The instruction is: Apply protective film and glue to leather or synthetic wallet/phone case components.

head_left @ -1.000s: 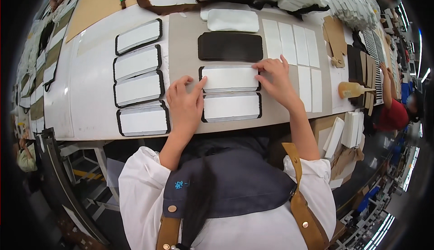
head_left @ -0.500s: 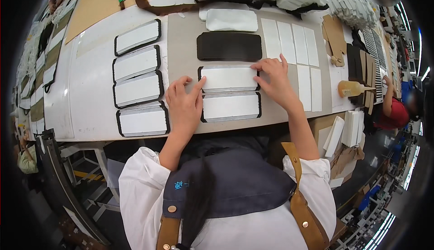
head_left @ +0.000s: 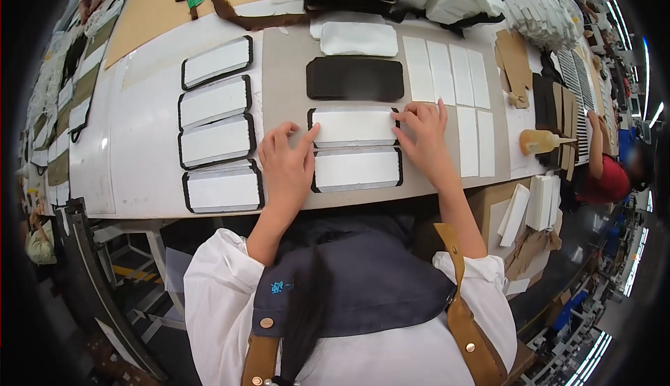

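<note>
A white rectangular panel with a dark edge (head_left: 352, 126) lies flat in front of me on a grey board (head_left: 283, 65). At its left end rests the index fingertip of my left hand (head_left: 287, 166), which is open with its fingers apart. My right hand (head_left: 424, 138) touches the panel's right end with thumb and fingertips and is open as well. Nearer to me lies a second dark-edged white panel (head_left: 357, 169). Beyond the touched panel sits a stack of dark rectangular pieces (head_left: 354, 79), and behind that are blank white pieces (head_left: 359, 39).
Several more dark-edged panels (head_left: 222, 189) form a column on the left. Narrow white strips (head_left: 440, 68) lie in rows on the right, near a squeeze bottle of yellowish liquid (head_left: 536, 142). Bundled white material (head_left: 534, 16) is piled behind. A person in red (head_left: 606, 176) works at far right.
The view has tilted slightly, so the table sits a little lower. My hands keep to the same panel's ends; the fingers of my right hand have drawn slightly closer together.
</note>
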`<state>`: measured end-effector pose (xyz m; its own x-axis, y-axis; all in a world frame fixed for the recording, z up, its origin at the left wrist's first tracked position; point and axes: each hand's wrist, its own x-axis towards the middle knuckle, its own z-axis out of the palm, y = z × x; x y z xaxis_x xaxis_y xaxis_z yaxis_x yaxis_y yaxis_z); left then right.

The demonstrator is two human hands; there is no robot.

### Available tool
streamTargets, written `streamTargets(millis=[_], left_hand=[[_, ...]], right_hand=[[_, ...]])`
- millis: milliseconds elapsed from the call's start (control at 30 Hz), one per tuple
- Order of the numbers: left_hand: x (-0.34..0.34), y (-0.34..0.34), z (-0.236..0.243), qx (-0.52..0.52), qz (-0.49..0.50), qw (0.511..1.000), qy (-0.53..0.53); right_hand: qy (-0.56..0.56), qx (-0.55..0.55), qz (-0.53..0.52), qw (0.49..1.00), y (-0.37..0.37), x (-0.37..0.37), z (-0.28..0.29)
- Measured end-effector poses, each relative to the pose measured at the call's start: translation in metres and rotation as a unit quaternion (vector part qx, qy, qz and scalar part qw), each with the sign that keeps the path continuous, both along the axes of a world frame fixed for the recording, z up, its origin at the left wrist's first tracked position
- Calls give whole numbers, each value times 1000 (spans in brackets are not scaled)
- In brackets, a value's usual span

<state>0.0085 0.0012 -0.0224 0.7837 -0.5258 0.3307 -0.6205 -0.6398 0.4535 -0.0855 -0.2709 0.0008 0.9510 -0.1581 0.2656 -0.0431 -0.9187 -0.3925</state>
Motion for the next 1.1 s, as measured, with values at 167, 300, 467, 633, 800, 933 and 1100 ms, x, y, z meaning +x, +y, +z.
streamTargets(millis=[167, 300, 467, 633, 800, 933, 1100], left_hand=[[-1, -1, 0, 10, -1, 1000, -11], [-2, -11, -2, 30, -17, 999, -21], [-9, -36, -19, -21, -162, 984, 70], [-6, -22, -7, 130, -165, 977, 26], [-3, -5, -5, 140, -132, 981, 24], [9, -3, -2, 101, -142, 984, 33], [39, -6, 13, -116, -16, 969, 220]], right_hand=[[-36, -91, -11, 995, 11, -8, -17], [-11, -87, -15, 996, 21, -10, -8], [31, -8, 65, 997, 58, 0, -6], [129, -58, 101, 985, 64, -8, -4], [152, -32, 77, 985, 52, -24, -5], [77, 158, 12, 984, 37, -23, -11], [-84, 499, -92, 857, 19, -22, -12]])
